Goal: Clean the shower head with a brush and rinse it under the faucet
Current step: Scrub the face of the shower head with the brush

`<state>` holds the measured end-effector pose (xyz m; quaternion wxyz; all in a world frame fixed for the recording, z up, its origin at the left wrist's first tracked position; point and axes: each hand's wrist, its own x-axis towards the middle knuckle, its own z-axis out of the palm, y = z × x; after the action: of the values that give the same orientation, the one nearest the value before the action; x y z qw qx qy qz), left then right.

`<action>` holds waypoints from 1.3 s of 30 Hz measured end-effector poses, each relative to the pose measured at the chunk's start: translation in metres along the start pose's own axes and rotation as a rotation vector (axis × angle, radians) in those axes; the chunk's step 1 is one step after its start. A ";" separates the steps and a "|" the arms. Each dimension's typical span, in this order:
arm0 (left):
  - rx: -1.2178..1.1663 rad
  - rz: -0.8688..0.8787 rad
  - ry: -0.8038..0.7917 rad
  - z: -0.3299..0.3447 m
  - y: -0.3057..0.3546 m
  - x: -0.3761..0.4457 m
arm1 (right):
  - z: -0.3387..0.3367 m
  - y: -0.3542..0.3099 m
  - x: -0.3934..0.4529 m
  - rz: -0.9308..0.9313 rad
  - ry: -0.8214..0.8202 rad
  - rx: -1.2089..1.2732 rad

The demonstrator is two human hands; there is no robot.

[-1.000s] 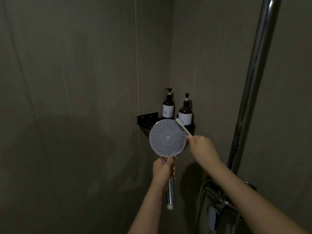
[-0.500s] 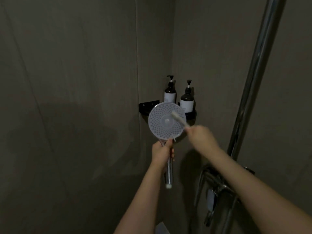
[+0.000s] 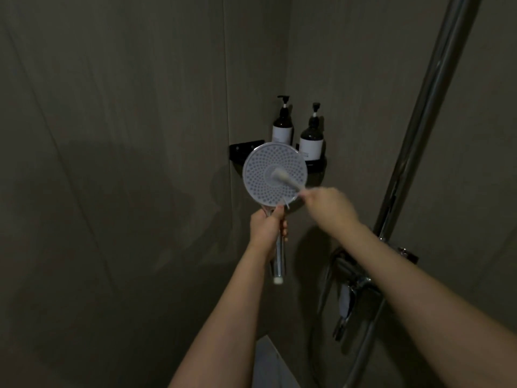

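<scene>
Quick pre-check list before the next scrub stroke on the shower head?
1. Left hand grips the shower head by its handle: ok.
2. Right hand holds the brush: ok, though blurred.
3. Brush tip on the nozzle face, near centre: ok.
4. Face turned toward the camera: ok.
5. Bottles on the shelf behind, clear of the brush: ok.
6. Faucet running for the rinse: cannot tell.
</scene>
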<state>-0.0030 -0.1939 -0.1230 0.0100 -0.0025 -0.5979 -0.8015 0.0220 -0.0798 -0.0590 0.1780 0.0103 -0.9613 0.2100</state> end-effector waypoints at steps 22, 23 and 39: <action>0.028 -0.011 0.037 -0.010 -0.010 -0.001 | 0.010 0.018 -0.005 -0.058 -0.053 -0.225; 0.024 -0.007 0.031 -0.009 -0.008 -0.001 | 0.012 0.022 -0.002 -0.056 -0.068 -0.231; -0.002 -0.037 0.019 -0.009 -0.009 -0.001 | 0.005 0.045 -0.007 0.056 0.074 -0.132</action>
<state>-0.0022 -0.2001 -0.1346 0.0005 0.0162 -0.5967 -0.8023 0.0228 -0.0416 -0.0838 0.2078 -0.0361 -0.9657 0.1514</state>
